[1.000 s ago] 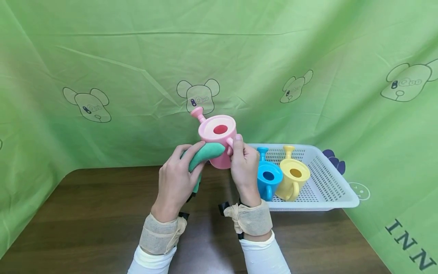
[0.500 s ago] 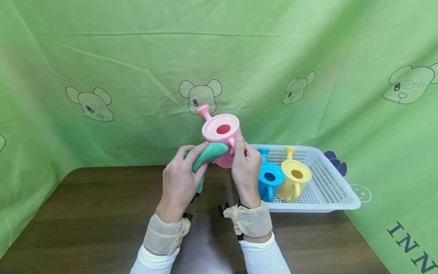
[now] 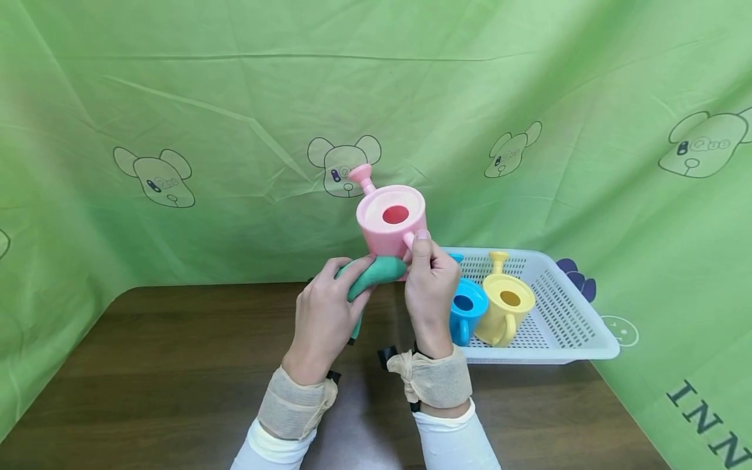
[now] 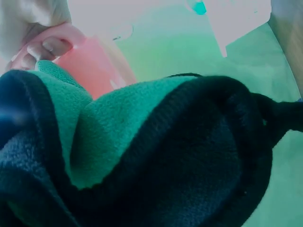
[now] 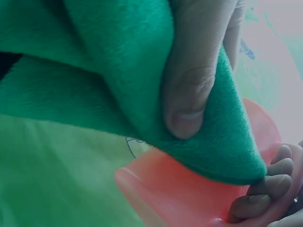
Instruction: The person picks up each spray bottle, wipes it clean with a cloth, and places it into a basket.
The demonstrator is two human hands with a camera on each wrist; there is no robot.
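Observation:
My right hand (image 3: 431, 294) grips the handle of a pink toy watering can (image 3: 384, 240), held up above the table with its spout tilted up and to the left. In the right wrist view, several fingers (image 5: 279, 184) curl through that handle. A folded green cloth (image 3: 378, 271) is in my left hand (image 3: 326, 313), pinched between thumb and fingers at the front of the can's body. Its dark edging (image 4: 203, 90) fills much of the left wrist view. The cloth hides the can's lower part.
A white perforated plastic basket (image 3: 570, 353) stands on the right of the brown wooden table (image 3: 147, 378). In it are a blue watering can (image 3: 470, 301) and a yellow watering can (image 3: 496, 323). A green printed sheet (image 3: 235, 117) hangs behind and at the sides.
The pink watering can has moved up and to the right, with both hands shifting right along with it. The cloth now sits lower on the can's body. My right hand covers more of the blue can.

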